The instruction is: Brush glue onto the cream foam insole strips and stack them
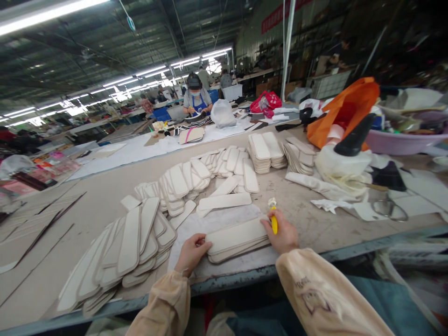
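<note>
A short stack of long, pale, round-cornered strips [238,237] lies on a white sheet [227,218] near the front of the table. My left hand [192,252] is closed at the stack's left end, thumb and fingers pinching its edge. In my right hand [284,234] is a yellow-handled brush [274,223], held upright with whitish paste on its head. The thumb of that hand touches the right end of the top strip. Loose strips [129,240] spread out to the left, and more strips [178,179] lie heaped behind the sheet.
Neat strip piles [261,154] stand at the back. To the right are a white bottle [341,163] with a black nozzle, an orange bag [345,109], a pair of scissors [388,210] and a lilac basin [399,141]. Across the table a co-worker [198,99] in a blue apron works.
</note>
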Tool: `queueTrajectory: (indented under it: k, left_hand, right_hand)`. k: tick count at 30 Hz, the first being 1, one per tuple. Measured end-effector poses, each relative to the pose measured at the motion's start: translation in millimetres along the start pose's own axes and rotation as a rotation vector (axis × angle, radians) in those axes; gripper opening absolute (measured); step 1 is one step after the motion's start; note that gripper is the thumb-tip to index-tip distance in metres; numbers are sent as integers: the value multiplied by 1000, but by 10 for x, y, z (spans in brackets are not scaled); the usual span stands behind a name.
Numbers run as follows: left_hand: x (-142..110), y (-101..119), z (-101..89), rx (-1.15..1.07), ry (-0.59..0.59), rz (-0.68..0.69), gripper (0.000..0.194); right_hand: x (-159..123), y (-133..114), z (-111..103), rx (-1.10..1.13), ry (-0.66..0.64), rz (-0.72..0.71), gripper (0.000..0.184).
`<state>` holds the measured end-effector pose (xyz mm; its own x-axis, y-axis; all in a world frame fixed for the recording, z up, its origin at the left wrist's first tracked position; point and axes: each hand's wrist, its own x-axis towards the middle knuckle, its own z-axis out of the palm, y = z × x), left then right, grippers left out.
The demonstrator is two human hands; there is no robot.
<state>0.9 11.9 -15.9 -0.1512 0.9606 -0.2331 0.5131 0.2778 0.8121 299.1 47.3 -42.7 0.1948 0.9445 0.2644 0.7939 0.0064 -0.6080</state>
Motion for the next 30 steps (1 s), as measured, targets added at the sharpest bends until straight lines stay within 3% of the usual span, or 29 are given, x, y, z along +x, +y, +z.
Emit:
queueTrajectory:
  k: [6,16,23,27,30]
  left_hand:
    - [23,-1,48,-22,4,-22,27]
    - [-1,50,63,15,-29,-72,30]
    - [21,46,69,36,-56,-99,40]
    - [2,81,70,33,-65,-108,45]
    - [-2,110,71,24,-79,-119,47]
  right_hand:
    - [2,-4,-11,-38,-26,19,13]
    - [-2,-38,-26,-139,-19,-31,12]
    - [-56,-178,-115,12,64,-357,9]
    - [-272,-392,15,222,-148,-582,12]
    - [-390,-456,135,238,-266,-681,19]
